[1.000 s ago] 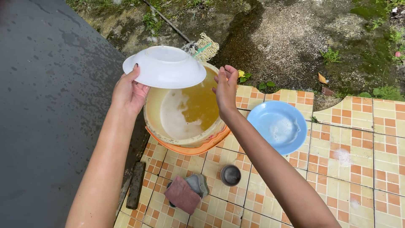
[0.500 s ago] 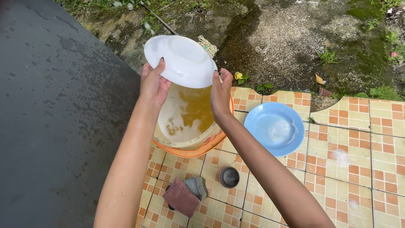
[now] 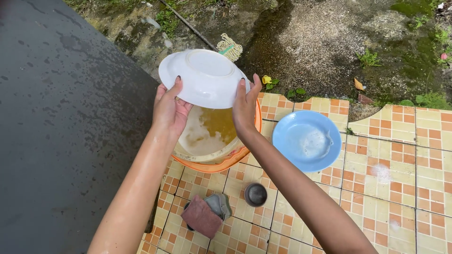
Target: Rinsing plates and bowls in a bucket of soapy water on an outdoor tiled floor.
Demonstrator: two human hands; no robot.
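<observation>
A white bowl [image 3: 203, 77] is held upside down and tilted, its base facing me, above an orange basin [image 3: 221, 162] of yellowish, soapy water. My left hand [image 3: 168, 110] grips the bowl's left rim. My right hand [image 3: 245, 106] grips its right rim. Both hands are wet, and the bowl hides the far part of the basin.
A blue bowl [image 3: 307, 140] with suds lies on the orange-and-cream tiled floor [image 3: 391, 178] to the right. A small dark cup [image 3: 256, 194] and a maroon cloth [image 3: 201, 217] over a grey sponge lie near me. Dark wet concrete [image 3: 61, 117] spreads to the left; mossy ground and a mop head [image 3: 230, 48] lie beyond.
One second ago only my left hand held the bowl and my right hand was open beside it. Now both hands grip it, and it has turned its base toward me.
</observation>
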